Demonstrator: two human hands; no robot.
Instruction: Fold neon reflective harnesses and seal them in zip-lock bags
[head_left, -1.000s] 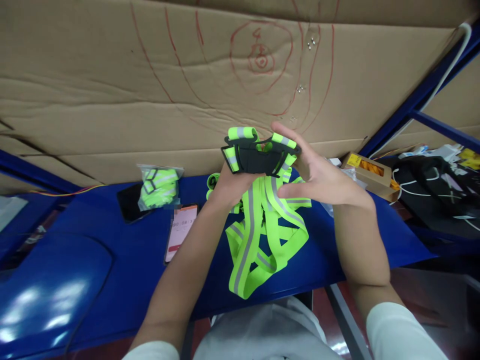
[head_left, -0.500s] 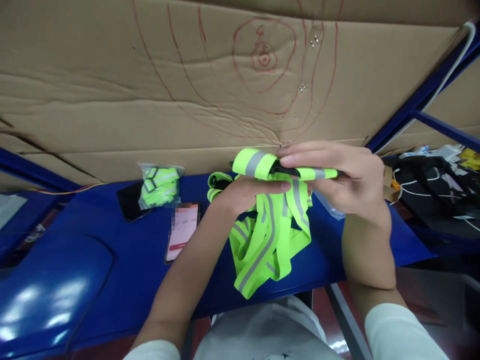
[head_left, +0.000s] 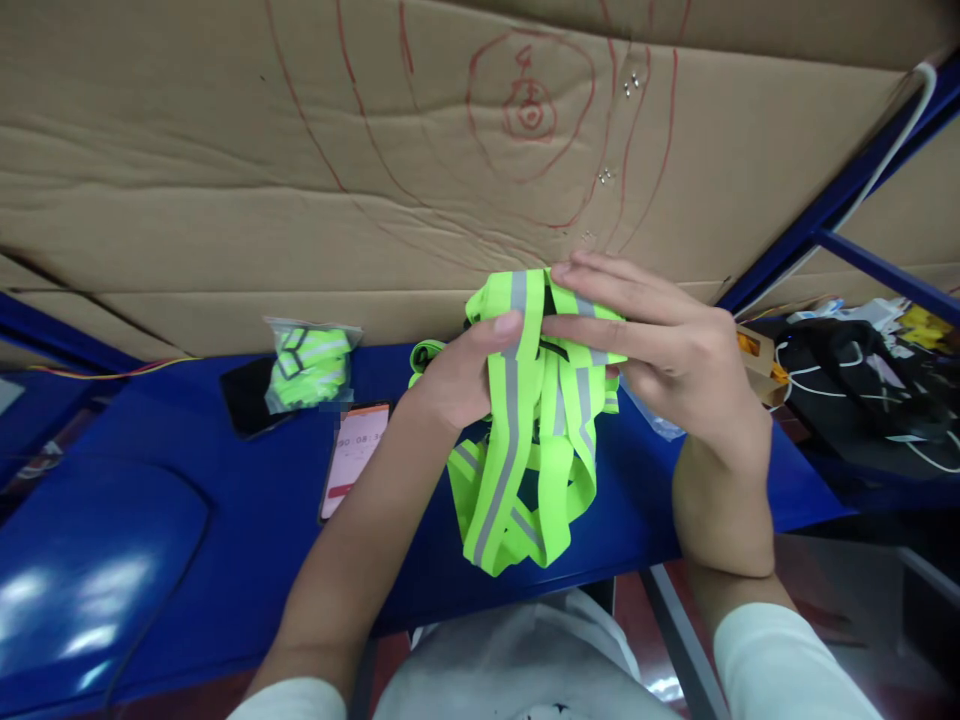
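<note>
Soft, even, rather dim light covers the tan creased cardboard panel, while white glare patches from a light out of frame streak the glossy blue counter at lower left. The neon-green webbing straps with grey stripes look brightest at centre; wide-angle stretch bends the outer edges, and the far right falls dark, its clutter smeared and soft.

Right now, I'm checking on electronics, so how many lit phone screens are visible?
1: a lit phone screen on the blue table, beside the left forearm. Others may be hidden.
</note>
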